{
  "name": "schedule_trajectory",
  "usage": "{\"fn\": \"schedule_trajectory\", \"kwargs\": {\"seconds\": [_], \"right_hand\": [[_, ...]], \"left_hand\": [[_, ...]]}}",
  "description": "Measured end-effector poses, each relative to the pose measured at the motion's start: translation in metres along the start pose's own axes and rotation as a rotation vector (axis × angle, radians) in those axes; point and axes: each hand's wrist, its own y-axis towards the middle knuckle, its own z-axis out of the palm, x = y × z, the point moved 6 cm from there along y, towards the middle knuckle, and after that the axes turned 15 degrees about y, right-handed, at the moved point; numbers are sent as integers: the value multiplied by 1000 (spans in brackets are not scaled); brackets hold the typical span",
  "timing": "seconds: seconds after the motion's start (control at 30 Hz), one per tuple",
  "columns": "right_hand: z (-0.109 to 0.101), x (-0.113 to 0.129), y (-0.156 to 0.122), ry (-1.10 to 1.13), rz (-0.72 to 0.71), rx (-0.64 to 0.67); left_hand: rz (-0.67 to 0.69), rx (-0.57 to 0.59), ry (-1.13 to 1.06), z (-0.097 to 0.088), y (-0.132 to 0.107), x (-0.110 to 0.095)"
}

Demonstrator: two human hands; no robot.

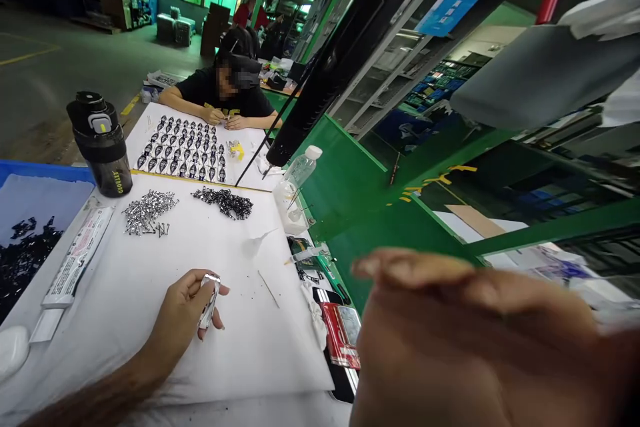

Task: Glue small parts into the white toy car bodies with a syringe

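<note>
My left hand [186, 310] rests on the white sheet [150, 267] and pinches a small shiny metal clip [209, 299] between thumb and fingers. My right hand [450, 340] is raised very close to the camera at the lower right, large and blurred, its fingers stretched out flat with nothing seen in them. On the sheet ahead lie a heap of silver metal parts [147, 211] and a heap of small black parts [224, 201]. A thin stick [269, 289] lies on the sheet to the right of my left hand.
A dark water bottle [101, 143] stands at the left, beside a blue tray [30, 173] holding black pieces. A white tube [75, 260] lies along the sheet's left edge. A clear plastic bottle [300, 170] and a red packet [340, 333] sit at the right. Across the table a co-worker [225, 97] handles rows of black parts [185, 147].
</note>
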Motion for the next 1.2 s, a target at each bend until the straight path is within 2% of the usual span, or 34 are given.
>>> {"fn": "schedule_trajectory", "kwargs": {"seconds": [0.03,0.07,0.1,0.13,0.17,0.27,0.37,0.5,0.7,1.0,1.1,1.2], "right_hand": [[-9,-21,20,32,-20,-101],[-17,-46,38,-61,5,-137],[-21,-78,53,-231,120,-65],[-22,-113,63,-405,262,96],[-28,-141,67,-474,335,178],[-43,-203,60,-574,429,328],[-48,-233,39,-621,447,402],[-50,-243,26,-648,402,375],[-47,-245,25,-631,364,447],[-47,-241,29,-679,315,364],[-43,-229,38,-666,279,341],[-37,-193,51,-657,170,219]], "left_hand": [[0,1,5,0,0,0],[1,5,11,1,0,0],[5,9,16,1,-1,-1],[11,16,20,2,-1,-1],[18,24,18,3,-2,-1],[29,47,-2,5,-2,-1],[18,54,-11,5,-1,2],[13,65,-20,5,1,3],[26,66,-9,6,2,4],[33,73,-25,7,1,3],[36,86,-21,7,1,4],[38,90,-15,7,1,4]]}}
